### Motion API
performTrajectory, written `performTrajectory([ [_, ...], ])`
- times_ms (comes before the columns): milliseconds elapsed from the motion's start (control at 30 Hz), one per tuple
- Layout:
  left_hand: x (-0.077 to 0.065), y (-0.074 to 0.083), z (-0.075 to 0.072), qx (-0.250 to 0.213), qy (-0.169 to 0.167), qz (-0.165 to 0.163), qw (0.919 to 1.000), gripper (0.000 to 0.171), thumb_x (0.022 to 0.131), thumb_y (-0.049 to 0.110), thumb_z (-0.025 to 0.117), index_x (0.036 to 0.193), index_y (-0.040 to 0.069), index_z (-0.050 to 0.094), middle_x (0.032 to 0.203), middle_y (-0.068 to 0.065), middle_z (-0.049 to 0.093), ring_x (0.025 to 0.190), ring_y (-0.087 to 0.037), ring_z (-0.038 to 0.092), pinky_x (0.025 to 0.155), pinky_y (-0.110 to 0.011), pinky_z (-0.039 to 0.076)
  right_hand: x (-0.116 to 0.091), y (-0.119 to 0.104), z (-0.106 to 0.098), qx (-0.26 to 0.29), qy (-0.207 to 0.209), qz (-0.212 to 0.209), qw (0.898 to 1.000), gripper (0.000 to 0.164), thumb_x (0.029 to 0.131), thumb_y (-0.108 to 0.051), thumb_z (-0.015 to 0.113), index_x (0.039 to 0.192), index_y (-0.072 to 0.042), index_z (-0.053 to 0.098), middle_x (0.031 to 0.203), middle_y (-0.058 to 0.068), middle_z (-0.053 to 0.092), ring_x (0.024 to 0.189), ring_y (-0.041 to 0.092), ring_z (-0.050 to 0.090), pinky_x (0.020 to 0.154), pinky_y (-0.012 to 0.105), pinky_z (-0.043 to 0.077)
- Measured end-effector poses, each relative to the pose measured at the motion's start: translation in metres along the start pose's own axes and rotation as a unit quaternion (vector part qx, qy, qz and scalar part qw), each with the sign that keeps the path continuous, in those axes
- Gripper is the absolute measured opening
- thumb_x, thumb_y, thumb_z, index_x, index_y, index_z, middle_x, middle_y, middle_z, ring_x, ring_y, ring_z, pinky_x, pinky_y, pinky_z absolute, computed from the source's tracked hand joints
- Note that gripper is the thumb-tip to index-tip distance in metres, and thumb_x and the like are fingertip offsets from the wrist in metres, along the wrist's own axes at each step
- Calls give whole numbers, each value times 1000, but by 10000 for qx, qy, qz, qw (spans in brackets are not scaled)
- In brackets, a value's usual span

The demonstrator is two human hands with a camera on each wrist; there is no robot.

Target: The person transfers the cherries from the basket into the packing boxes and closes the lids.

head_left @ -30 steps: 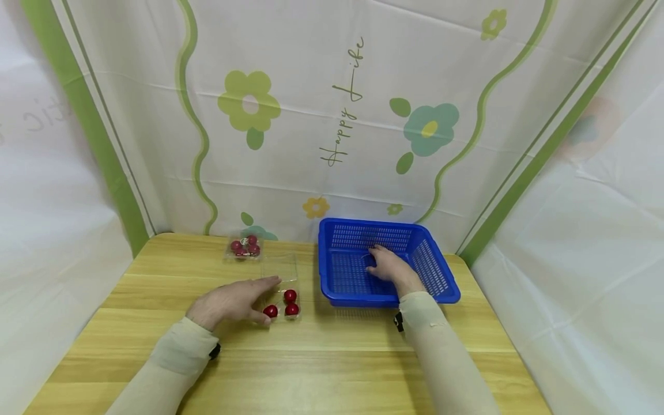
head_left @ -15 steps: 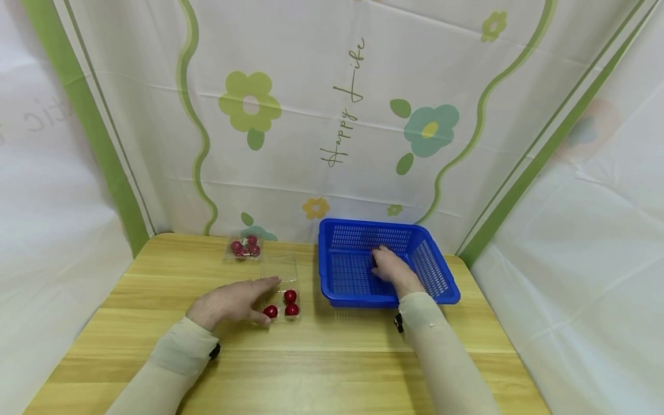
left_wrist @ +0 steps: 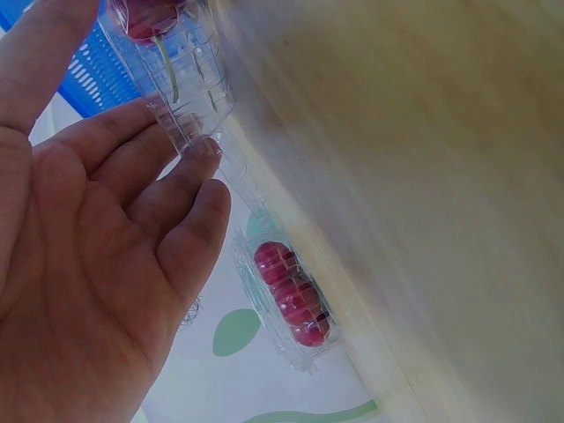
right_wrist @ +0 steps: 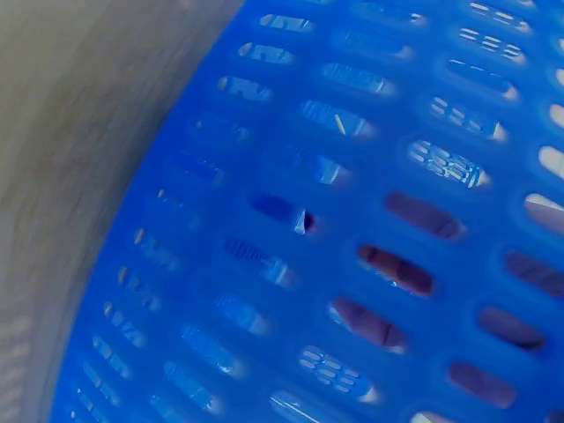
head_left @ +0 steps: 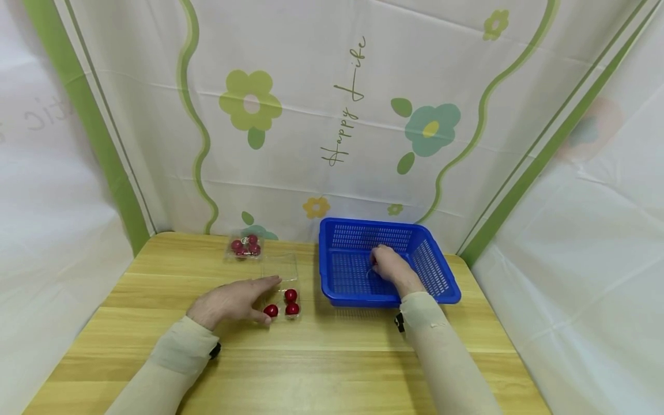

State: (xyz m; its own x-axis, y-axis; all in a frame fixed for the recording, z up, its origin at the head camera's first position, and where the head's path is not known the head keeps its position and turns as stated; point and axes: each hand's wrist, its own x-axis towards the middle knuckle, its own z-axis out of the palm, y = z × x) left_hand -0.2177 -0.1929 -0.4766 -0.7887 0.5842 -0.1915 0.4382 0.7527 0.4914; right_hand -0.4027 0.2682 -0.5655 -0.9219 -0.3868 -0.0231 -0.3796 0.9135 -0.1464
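My right hand [head_left: 391,270] reaches into a blue slotted basket [head_left: 358,301] and pinches a dark red cherry [head_left: 373,261], mostly hidden by the fingers. A thin stem curls out below it. The right wrist view is filled by the basket wall [right_wrist: 291,247], with parts of the hand showing through its slots. My left hand [head_left: 233,302] rests with spread fingers against a clear plastic box [head_left: 280,318], its lid [head_left: 280,267] folded back. Inside that box lie red cherries [head_left: 291,296], 3 of them visible. One cherry [left_wrist: 145,16] with a green stem shows in the left wrist view.
A second clear box [head_left: 245,248] of several cherries stands near the table's back edge, left of the lid. The wooden table [head_left: 321,363] extends in front of the basket. A white printed curtain [head_left: 311,115] encloses the back and sides.
The right hand's fingers have closed on a cherry inside the basket; they were spread a second ago. The left hand and both boxes have stayed in place.
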Motion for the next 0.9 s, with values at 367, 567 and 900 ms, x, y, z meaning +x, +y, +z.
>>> performTrajectory([
  [367, 0, 0, 0, -14, 11, 1, 10000, 104, 99, 38, 97, 178, -1, 43, 184, -25, 49, 169, -53, 50, 139, -70, 44, -8, -25, -21, -58, 454, -370, 9983, 9, 106, -8, 84, 114, -8, 80, 112, 11, 73, 99, 26, 72, 85, 49, 67],
  [567, 1, 0, -1, -32, 5, -3, 10000, 104, 99, 38, 97, 179, -2, 42, 184, -26, 49, 169, -54, 50, 139, -70, 44, -12, -39, -32, 91, 557, -559, 9968, 7, 109, -11, 82, 116, -10, 79, 114, 8, 73, 102, 23, 73, 90, 42, 68],
  [900, 0, 0, 0, -103, -11, -21, 9999, 105, 98, 37, 97, 179, -2, 42, 183, -26, 50, 169, -54, 50, 139, -70, 44, -55, -115, -91, 22, 643, -440, 9970, 12, 107, 0, 81, 119, 0, 79, 116, 14, 74, 105, 30, 76, 92, 44, 70],
])
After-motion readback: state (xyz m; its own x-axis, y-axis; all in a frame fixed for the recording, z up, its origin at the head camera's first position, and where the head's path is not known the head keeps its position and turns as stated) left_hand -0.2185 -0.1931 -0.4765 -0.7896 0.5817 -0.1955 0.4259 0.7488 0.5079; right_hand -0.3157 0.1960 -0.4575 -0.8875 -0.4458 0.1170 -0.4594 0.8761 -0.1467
